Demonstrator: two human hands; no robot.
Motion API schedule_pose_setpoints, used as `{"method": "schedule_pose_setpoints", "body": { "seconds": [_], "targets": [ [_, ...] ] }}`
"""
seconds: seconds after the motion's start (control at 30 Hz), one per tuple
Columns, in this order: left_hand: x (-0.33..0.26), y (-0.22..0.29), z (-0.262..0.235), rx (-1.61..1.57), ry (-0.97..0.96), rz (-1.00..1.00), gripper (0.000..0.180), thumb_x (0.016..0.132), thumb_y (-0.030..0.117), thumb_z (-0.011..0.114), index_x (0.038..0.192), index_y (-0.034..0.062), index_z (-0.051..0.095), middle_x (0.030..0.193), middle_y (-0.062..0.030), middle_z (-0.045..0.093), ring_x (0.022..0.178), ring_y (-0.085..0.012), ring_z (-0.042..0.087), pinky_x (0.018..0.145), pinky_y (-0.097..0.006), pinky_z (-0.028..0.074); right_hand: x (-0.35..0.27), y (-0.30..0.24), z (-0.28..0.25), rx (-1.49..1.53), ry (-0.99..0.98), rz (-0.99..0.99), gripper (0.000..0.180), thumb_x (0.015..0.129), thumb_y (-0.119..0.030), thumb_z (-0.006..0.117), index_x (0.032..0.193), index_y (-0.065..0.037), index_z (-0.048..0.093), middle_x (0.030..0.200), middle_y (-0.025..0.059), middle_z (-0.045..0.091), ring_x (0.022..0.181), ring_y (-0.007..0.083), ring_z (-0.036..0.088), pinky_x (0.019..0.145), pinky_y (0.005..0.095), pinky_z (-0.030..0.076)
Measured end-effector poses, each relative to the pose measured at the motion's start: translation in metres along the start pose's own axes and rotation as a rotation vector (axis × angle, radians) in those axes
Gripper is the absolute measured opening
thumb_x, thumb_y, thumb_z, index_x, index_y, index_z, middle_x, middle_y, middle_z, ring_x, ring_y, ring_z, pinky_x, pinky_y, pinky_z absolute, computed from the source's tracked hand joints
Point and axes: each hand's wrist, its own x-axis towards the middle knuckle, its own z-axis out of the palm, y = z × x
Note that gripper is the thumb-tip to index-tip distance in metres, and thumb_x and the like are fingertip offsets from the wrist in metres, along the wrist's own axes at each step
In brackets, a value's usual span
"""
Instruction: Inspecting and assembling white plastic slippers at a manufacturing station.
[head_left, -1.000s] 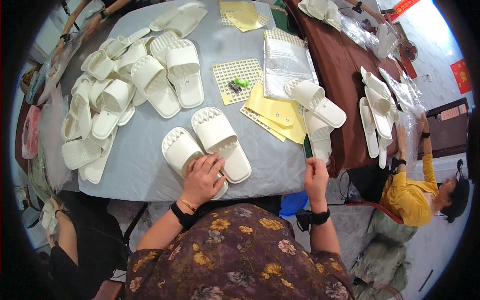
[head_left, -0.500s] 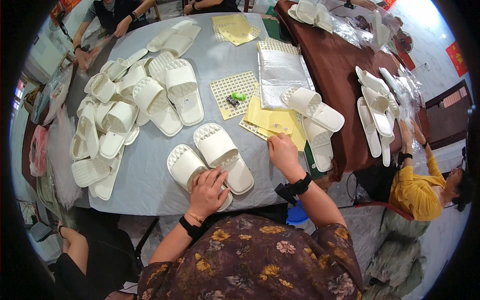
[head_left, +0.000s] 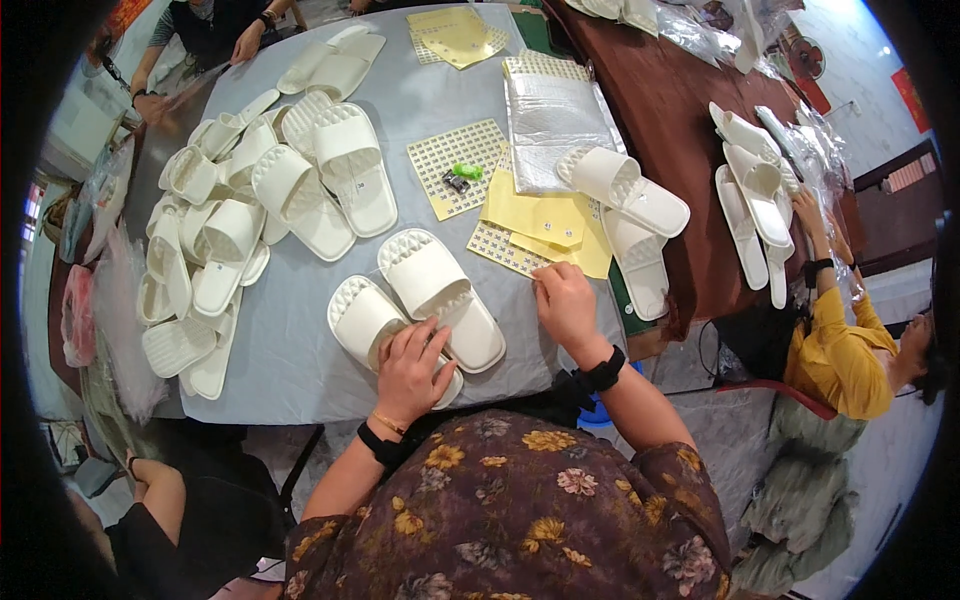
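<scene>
Two white slippers lie side by side in front of me, toes pointing away. My left hand (head_left: 410, 371) lies over the footbed of the left slipper (head_left: 365, 313), its fingers slightly apart and its thumb out to the side. Just right of it is the other slipper (head_left: 425, 268), untouched. My right hand (head_left: 567, 308) is closed in a pinch at the near corner of a yellow sticker sheet (head_left: 497, 249) printed with small dark marks; the fingertips partly hide that corner. Plain yellow sheets (head_left: 537, 215) overlap this sheet.
White slippers (head_left: 225, 245) pile up at the left. Another sticker sheet (head_left: 440, 150) bears a small green object (head_left: 467, 171). A silver bubble pouch (head_left: 555, 120) and a slipper pair (head_left: 635, 200) sit at right. A co-worker in yellow (head_left: 840, 350) handles clear plastic beside a brown-covered table (head_left: 670, 130).
The view has shifted slightly, so the table things appear higher. Both my hands keep their places. The co-worker's hands at right have moved closer to the slippers there.
</scene>
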Motion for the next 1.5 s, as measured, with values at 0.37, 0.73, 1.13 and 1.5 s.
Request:
{"method": "schedule_pose_setpoints", "body": {
  "seconds": [0.37, 0.73, 1.13, 1.5],
  "targets": [
    [-0.006, 0.002, 0.004, -0.047, -0.046, -0.028, 0.047, 0.087, 0.035, 0.067, 0.129, 0.0145, 0.062, 0.135, -0.0051, 0.057, 0.124, -0.0246, 0.050, 0.106, -0.042, 0.035, 0.005, 0.010, 0.007, 0.017, -0.097, 0.203, 0.004, 0.088, -0.013, 0.064, 0.086, -0.009, 0.064, 0.086, 0.0134, 0.062, 0.085, 0.0364, 0.062, 0.073, 0.0462, 0.051],
    [-0.011, 0.002, 0.002, -0.049, 0.000, -0.034, 0.048, 0.086, 0.033, 0.068, 0.130, 0.0145, 0.061, 0.135, -0.0061, 0.057, 0.124, -0.0269, 0.051, 0.104, -0.043, 0.038, 0.010, 0.012, 0.013, -0.021, -0.140, 0.134, 0.006, 0.089, -0.015, 0.062, 0.089, -0.009, 0.062, 0.088, 0.0138, 0.060, 0.087, 0.0357, 0.062, 0.073, 0.0473, 0.051],
    [-0.010, -0.001, 0.007, -0.045, 0.002, -0.017, 0.047, 0.085, 0.030, 0.069, 0.128, 0.0122, 0.061, 0.133, -0.0107, 0.057, 0.120, -0.0323, 0.052, 0.104, -0.046, 0.037, 0.012, 0.016, 0.019, -0.029, -0.111, 0.132, 0.007, 0.090, -0.013, 0.060, 0.090, -0.006, 0.062, 0.091, 0.0197, 0.062, 0.087, 0.0412, 0.061, 0.074, 0.0501, 0.050],
    [-0.006, -0.001, 0.012, -0.010, 0.052, 0.035, 0.045, 0.084, 0.031, 0.068, 0.124, 0.0109, 0.064, 0.132, -0.0075, 0.059, 0.121, -0.0277, 0.052, 0.106, -0.044, 0.035, 0.031, 0.022, 0.015, 0.053, -0.180, 0.234, 0.010, 0.087, -0.013, 0.062, 0.092, -0.007, 0.069, 0.096, 0.0163, 0.067, 0.088, 0.0374, 0.065, 0.077, 0.0472, 0.053]
  ]
}}
